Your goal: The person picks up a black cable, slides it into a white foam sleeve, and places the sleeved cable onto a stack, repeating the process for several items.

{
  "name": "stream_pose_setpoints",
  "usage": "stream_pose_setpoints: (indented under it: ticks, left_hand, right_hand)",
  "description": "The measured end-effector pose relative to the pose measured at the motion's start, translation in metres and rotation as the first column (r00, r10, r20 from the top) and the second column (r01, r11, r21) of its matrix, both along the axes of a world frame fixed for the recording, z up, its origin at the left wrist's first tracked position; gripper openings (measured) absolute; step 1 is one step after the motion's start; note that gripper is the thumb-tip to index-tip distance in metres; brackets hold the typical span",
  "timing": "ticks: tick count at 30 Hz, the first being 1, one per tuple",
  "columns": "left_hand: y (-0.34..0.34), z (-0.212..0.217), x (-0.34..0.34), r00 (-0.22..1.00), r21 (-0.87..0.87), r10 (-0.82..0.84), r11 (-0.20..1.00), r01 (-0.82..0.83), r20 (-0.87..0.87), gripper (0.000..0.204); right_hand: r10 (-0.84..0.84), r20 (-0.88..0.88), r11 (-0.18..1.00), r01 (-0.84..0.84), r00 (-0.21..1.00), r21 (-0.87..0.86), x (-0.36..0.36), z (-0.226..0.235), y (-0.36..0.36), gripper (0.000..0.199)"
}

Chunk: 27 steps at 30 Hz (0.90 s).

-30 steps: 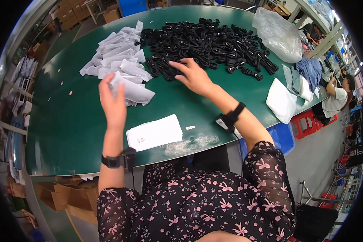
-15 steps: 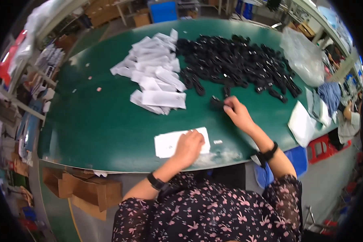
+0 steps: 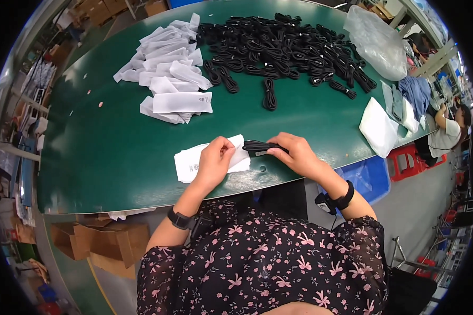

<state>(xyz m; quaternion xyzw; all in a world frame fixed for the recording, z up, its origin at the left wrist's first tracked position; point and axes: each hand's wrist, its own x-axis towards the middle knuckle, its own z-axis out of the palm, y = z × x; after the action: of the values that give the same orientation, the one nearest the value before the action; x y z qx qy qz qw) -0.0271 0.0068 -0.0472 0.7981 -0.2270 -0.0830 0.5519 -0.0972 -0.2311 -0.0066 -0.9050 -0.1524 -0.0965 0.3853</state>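
**Cable bundle at the mouth of the white bag**

We have our left hand [image 3: 215, 157] pinched on the open end of a flat white bag [image 3: 194, 161] that lies on the green table [image 3: 105, 152] near its front edge, fingers curled around the bag's upper corner. Our right hand [image 3: 297, 155] is closed around one coiled black cable bundle [image 3: 260, 147], whose free end points at the bag's mouth and just touches it.

What could go wrong here — in our judgement, the mouth could fold shut under the left fingers, so the bundle would crumple the thin film instead of sliding in. The coil could also loosen in our grip and snag a loop on the bag's edge, or the whole bag could skid along the smooth table.

Farther back sits the pile of black cable bundles [image 3: 284, 50], with a heap of white bags [image 3: 165, 63] to its left, a clear plastic sack [image 3: 376, 42] at the right end and a blue bin [image 3: 370, 176] below the table edge.

Hard to make out — whether the bag's mouth is actually open, since our left hand covers it. The bundle's near end is hidden in our right palm, and we cannot tell how it is tied.
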Motion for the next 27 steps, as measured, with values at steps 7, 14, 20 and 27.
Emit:
stream_pose_setpoints:
  ticks: [7,14,20,27]
  left_hand:
    - [0.002,-0.002,-0.017,0.992,-0.033,-0.045,0.998,0.050,0.117,0.007]
    - [-0.006,0.022,-0.027,0.839,0.067,-0.174,0.984,0.163,0.516,0.009]
    - [-0.006,0.033,-0.014,0.928,-0.025,-0.107,0.992,0.124,0.358,0.007]
    - [-0.013,0.028,0.021,0.938,-0.492,-0.238,0.866,0.087,-0.253,0.015]
  right_hand:
    - [0.096,0.040,0.983,-0.089,0.995,-0.160,-0.007,0.000,0.013,0.021]
    - [0.078,-0.769,0.902,0.283,0.635,0.326,-0.011,-0.009,0.024,0.015]
    - [0.022,0.051,0.847,-0.046,0.998,0.529,-0.001,-0.009,0.044,0.023]
    - [0.064,0.171,0.957,-0.109,0.983,0.267,0.021,0.024,0.039,0.038]
